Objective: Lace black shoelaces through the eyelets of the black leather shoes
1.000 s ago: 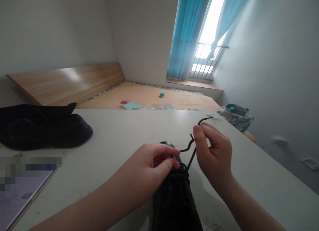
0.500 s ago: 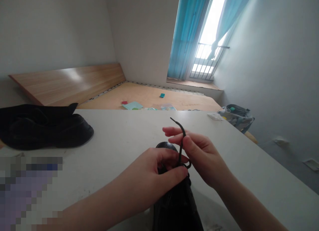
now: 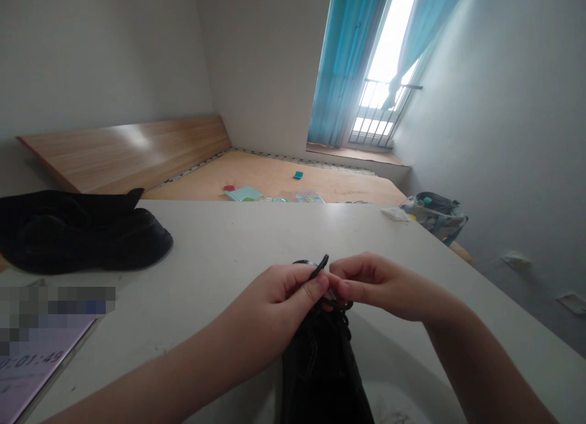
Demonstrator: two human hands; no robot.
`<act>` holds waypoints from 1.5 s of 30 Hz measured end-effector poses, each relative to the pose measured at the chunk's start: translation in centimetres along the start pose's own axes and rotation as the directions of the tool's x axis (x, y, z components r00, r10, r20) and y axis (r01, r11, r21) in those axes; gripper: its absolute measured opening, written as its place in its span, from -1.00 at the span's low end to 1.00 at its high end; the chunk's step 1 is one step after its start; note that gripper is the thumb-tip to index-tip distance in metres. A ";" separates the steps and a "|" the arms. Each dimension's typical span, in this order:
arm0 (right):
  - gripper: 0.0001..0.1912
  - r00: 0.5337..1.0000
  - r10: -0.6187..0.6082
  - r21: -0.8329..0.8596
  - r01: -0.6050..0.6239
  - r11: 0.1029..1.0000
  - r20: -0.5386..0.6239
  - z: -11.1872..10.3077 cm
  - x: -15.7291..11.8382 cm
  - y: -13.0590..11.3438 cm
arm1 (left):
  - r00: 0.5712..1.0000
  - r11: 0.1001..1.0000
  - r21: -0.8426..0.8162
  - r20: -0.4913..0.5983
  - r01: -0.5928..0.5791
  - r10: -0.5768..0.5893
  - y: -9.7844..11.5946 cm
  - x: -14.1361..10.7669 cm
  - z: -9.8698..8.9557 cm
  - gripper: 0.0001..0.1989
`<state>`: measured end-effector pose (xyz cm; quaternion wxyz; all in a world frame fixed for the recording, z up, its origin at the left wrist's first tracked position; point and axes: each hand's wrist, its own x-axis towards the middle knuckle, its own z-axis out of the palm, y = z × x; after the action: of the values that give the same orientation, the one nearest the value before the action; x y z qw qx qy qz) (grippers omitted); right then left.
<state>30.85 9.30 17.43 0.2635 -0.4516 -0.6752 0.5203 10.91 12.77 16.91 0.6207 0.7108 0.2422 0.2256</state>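
A black lace-up shoe (image 3: 323,357) stands on the white table below my hands, its toe pointing away from me. My left hand (image 3: 288,296) pinches the black shoelace (image 3: 322,265) between thumb and fingers, and a bent piece of lace sticks up above the thumb. Close against it, my right hand (image 3: 370,283) is closed, thumb and fingertips at the lace by the eyelets on the shoe's right side. The exact grip of the right fingertips is partly hidden. Another black shoe (image 3: 86,232) lies at the left of the table.
The white table (image 3: 220,247) stretches across the front. A screen-like panel (image 3: 50,363), partly pixelated, lies at the near left. A small white packet (image 3: 395,214) sits at the right edge beside a bag (image 3: 437,213). Beyond is a bed (image 3: 270,165) with scattered flat items.
The upright lace end has been brought down to my left hand. My right hand has lowered and its fingers have curled in toward the left fingertips.
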 end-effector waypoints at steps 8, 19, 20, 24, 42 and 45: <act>-0.66 0.992 -0.012 0.361 0.057 0.931 -0.125 -0.7 -0.4 0.5 | 0.999 0.996 0.092 -0.036 0.007 -0.004 0.1 0.1 -0.2 -0.72; -0.75 0.967 -0.200 0.556 0.253 0.792 -0.156 -0.3 -0.3 0.4 | 0.998 0.985 0.174 0.059 0.001 -0.011 0.0 -0.3 -0.3 -0.64; -0.76 0.969 -0.182 0.557 0.245 0.793 -0.167 -0.1 -0.3 0.4 | 0.998 0.985 0.174 0.068 -0.005 -0.007 0.1 -0.3 -0.3 -0.64; -0.72 0.958 -0.162 0.547 0.270 0.793 -0.238 0.1 -0.1 0.4 | 0.997 0.988 0.148 0.065 0.036 -0.046 0.1 -0.1 -0.2 -0.64; -0.78 0.950 0.024 -0.084 -0.052 0.995 -0.310 3.1 0.2 -0.4 | 0.992 0.995 0.091 -0.122 -0.029 0.040 1.1 -0.5 -0.5 -0.89; -0.81 0.955 0.011 -0.104 -0.044 0.994 -0.298 3.1 0.4 -0.3 | 0.960 0.914 0.364 -0.141 -0.177 0.242 1.1 -0.7 -0.5 -0.88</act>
<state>27.97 8.15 16.70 0.3296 -0.5476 -0.6491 0.4125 10.10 12.55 18.02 0.4325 0.8073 0.2562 0.3091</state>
